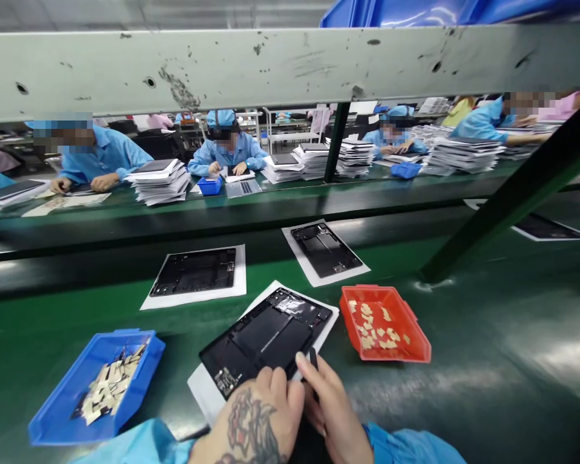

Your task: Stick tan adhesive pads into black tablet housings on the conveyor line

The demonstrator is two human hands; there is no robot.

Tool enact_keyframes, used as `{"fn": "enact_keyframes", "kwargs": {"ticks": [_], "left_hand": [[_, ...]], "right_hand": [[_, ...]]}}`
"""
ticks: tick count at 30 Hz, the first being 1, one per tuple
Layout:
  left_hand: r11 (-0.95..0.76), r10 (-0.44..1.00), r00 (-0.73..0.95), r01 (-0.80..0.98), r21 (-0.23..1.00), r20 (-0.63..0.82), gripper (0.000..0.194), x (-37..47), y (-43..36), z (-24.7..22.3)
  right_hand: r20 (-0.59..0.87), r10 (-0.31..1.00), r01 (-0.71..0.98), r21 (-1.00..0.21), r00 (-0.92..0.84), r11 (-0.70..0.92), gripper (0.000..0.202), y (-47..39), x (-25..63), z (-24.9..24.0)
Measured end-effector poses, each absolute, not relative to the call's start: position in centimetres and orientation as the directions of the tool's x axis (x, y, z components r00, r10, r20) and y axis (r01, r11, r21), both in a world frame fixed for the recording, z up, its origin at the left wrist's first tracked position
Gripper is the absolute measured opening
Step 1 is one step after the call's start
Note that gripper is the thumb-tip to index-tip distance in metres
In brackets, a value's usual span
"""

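Observation:
A black tablet housing (265,341) lies open side up on white sheets (203,391) in front of me, its inner parts and a shiny patch showing. Over its near edge my left hand (258,415) is closed, fingers curled; whatever they pinch is hidden. Right beside it, my right hand (336,409) grips a slim black tool (313,358), whose tip sticks up between thumb and forefinger; its kind is unclear. To the left stands a blue bin (53,412) of pale and dark strips (109,386). On the right, a red bin (418,351) holds small cream pieces (367,322).
Two more housings on paper, one at left (193,272) and one at right (326,248), lie farther back. A dark post (493,200) slants up on the right. A pale beam (270,67) crosses overhead. Co-workers in blue sit opposite behind paper stacks (159,180).

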State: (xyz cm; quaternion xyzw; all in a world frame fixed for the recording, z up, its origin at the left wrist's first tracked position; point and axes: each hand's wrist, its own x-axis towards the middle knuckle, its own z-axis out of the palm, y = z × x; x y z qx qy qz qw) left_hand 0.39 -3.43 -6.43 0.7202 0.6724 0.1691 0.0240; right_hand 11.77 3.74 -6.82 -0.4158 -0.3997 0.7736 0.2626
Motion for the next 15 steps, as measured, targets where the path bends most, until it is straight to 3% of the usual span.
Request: {"fn": "enact_keyframes", "kwargs": {"ticks": [6, 9, 12, 15], "left_hand": [[-0.233, 0.961, 0.126, 0.848, 0.476, 0.246, 0.02, -0.7, -4.0, -4.6], [-0.021, 0.989, -0.087, 0.718, 0.696, 0.12, 0.028, -4.4, -4.8, -2.6], [0.248, 0.894, -0.445, 0.382, 0.89, -0.059, 0.036, -8.1, -6.7, -3.4], [0.378, 0.741, -0.576, -0.067, 0.924, -0.345, 0.054, -9.9, -9.5, -6.2]], "right_hand": [[-0.535, 0.715, -0.054, -0.783, -0.449, -0.62, 0.044, 3.6, 11.8, -6.6], [-0.569, 0.703, 0.031, -0.786, -0.427, -0.617, 0.046, 3.6, 12.8, -7.2], [-0.613, 0.668, 0.077, -0.759, -0.421, -0.647, 0.045, 3.6, 14.3, -7.0], [-0.687, 0.626, 0.116, -0.702, -0.369, -0.703, 0.036, 3.6, 15.6, -6.0]]}}
